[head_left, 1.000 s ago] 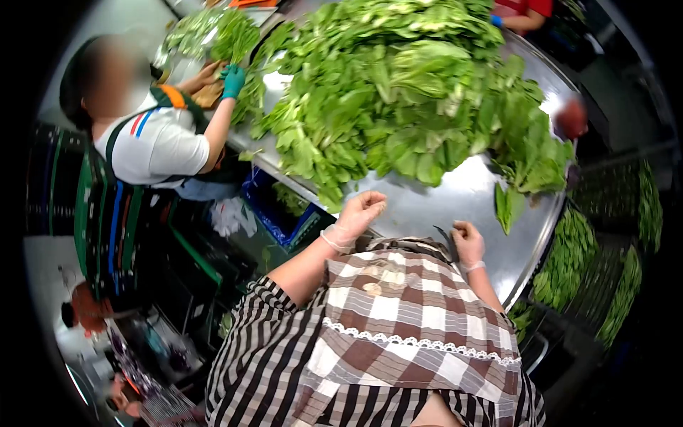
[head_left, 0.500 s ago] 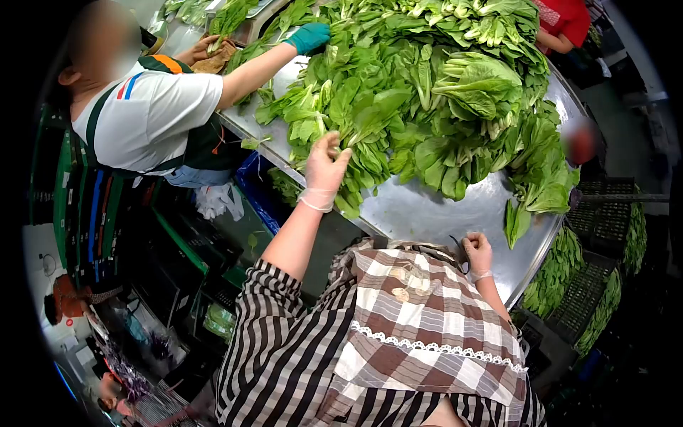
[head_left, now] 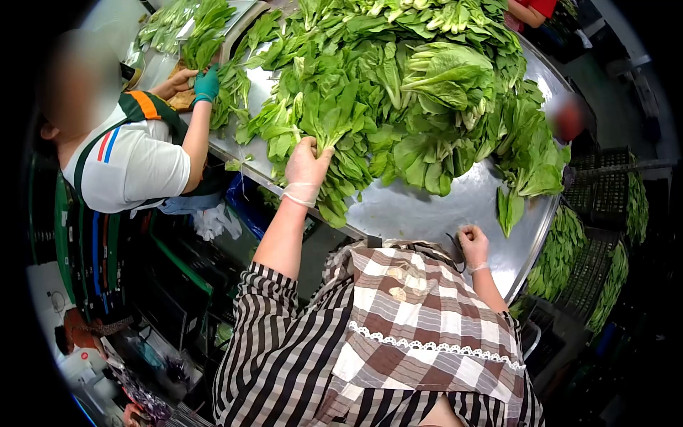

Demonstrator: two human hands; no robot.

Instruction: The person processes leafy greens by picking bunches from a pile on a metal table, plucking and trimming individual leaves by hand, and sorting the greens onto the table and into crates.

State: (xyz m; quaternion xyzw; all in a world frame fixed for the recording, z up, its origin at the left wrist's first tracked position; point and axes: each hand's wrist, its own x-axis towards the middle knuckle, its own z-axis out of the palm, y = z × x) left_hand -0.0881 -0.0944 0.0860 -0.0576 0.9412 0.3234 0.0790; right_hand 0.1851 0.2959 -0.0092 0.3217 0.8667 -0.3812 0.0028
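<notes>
In the head view, my left hand (head_left: 308, 171), in a clear thin glove, is closed round the stems of a bunch of leafy greens (head_left: 333, 122). The bunch's leaves fan out upward over a big pile of the same greens (head_left: 427, 160). Low over the near part of the metal table (head_left: 405, 211), my right hand (head_left: 474, 248), gloved too, is closed in a pinch. A thin black strip (head_left: 454, 242) shows at its fingers. Part of the strip is hard to make out.
To the left, a co-worker (head_left: 135, 160) with one teal glove handles greens (head_left: 206, 35) beside a scale. Black crates (head_left: 587, 274) with more greens stand at the right, below the table edge. Another person in red (head_left: 541, 8) is at the far side.
My left hand has closed on a bunch of greens and lifts it slightly from the pile. The co-worker's gloved hand has drawn back from the pile to the greens at the left. My right hand stays pinched.
</notes>
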